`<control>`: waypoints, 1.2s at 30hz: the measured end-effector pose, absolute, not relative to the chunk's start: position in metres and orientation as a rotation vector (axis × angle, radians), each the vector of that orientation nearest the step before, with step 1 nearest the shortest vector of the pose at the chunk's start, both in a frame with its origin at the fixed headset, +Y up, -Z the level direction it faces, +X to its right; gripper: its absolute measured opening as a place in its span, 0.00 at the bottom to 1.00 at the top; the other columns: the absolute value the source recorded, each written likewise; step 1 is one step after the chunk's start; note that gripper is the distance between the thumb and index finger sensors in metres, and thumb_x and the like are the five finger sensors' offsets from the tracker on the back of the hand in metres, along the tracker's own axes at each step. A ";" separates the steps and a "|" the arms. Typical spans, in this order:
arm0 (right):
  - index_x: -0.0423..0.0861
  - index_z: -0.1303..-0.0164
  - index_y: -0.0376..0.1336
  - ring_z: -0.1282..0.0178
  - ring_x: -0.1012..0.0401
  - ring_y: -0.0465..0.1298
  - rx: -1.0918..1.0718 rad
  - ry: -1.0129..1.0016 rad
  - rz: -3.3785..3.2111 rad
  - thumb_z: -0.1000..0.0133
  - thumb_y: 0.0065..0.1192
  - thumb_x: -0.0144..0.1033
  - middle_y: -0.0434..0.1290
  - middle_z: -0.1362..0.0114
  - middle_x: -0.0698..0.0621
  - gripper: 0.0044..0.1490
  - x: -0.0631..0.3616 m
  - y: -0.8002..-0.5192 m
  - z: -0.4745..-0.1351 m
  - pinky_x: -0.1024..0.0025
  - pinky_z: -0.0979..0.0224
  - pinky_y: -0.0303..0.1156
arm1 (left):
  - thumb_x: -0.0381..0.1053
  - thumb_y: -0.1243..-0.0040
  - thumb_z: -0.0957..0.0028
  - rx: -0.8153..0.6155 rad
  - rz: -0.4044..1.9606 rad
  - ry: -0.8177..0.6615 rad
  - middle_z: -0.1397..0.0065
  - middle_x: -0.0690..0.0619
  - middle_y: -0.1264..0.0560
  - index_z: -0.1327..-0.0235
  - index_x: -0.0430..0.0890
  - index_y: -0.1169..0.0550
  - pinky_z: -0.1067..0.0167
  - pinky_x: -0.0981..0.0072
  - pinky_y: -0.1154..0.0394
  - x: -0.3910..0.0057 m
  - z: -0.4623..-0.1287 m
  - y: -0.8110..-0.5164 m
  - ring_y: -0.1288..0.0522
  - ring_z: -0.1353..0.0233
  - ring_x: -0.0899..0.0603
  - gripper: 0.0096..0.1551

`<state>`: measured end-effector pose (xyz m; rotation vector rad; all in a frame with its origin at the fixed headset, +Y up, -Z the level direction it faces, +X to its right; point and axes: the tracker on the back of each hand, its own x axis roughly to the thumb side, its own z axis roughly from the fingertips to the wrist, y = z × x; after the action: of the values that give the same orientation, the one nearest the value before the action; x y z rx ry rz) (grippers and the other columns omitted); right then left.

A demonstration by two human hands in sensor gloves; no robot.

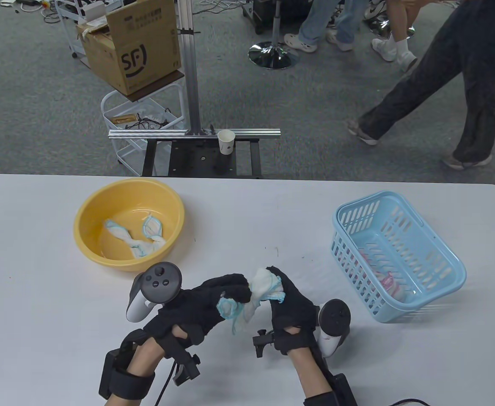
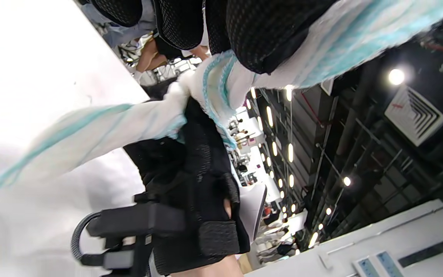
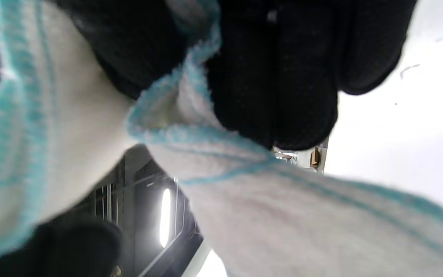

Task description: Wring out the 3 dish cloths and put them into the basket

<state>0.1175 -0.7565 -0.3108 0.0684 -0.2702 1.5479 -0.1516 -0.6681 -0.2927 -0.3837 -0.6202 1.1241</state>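
Two hands (image 1: 213,302) (image 1: 287,306), three cloths (image 1: 260,292) (image 1: 135,237) (image 1: 389,281), one basket (image 1: 400,211)

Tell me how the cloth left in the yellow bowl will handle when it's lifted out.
The cloth lies twisted and crumpled in the yellow bowl, so it will likely hang limp. It is probably wet, so heavier than it looks and may drip.
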 end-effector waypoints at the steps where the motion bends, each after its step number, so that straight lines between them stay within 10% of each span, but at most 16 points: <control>1: 0.40 0.36 0.68 0.50 0.46 0.85 0.056 -0.273 1.532 0.46 0.71 0.44 0.86 0.54 0.46 0.32 0.120 -0.757 -0.311 0.41 0.37 0.74 | 0.44 0.38 0.45 -0.387 1.151 -0.604 0.16 0.59 0.39 0.28 0.59 0.24 0.21 0.37 0.44 -0.156 -0.294 -0.674 0.42 0.14 0.41 0.29; 8: 0.43 0.34 0.67 0.47 0.46 0.84 0.040 -0.308 1.574 0.45 0.71 0.42 0.85 0.51 0.47 0.31 0.131 -0.758 -0.315 0.41 0.34 0.73 | 0.53 0.36 0.46 -0.383 1.385 -0.389 0.16 0.58 0.38 0.23 0.58 0.30 0.22 0.36 0.45 -0.185 -0.308 -0.726 0.42 0.14 0.40 0.34; 18: 0.43 0.34 0.67 0.37 0.44 0.79 0.176 -0.280 1.677 0.44 0.70 0.43 0.86 0.50 0.47 0.31 0.108 -0.752 -0.310 0.39 0.30 0.68 | 0.78 0.31 0.61 -0.892 1.248 -0.416 0.13 0.54 0.54 0.17 0.54 0.59 0.20 0.32 0.57 -0.123 -0.321 -0.762 0.56 0.11 0.38 0.73; 24: 0.42 0.35 0.68 0.37 0.44 0.79 0.202 -0.338 1.772 0.45 0.71 0.42 0.86 0.51 0.46 0.30 0.113 -0.749 -0.310 0.39 0.30 0.68 | 0.61 0.30 0.50 -0.865 1.405 -0.331 0.38 0.55 0.19 0.27 0.48 0.28 0.32 0.44 0.28 -0.113 -0.324 -0.787 0.18 0.37 0.43 0.39; 36: 0.54 0.28 0.64 0.19 0.37 0.59 0.322 -0.010 1.868 0.45 0.61 0.21 0.59 0.17 0.42 0.34 0.104 -0.758 -0.319 0.32 0.25 0.57 | 0.58 0.27 0.55 -0.581 0.923 -0.263 0.51 0.54 0.15 0.38 0.47 0.19 0.42 0.45 0.24 -0.135 -0.321 -0.763 0.16 0.53 0.44 0.32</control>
<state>0.1039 -0.7578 -0.3193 0.3219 -0.0101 1.8679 -0.1355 -0.7629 -0.3210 -0.5813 -0.2627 0.9231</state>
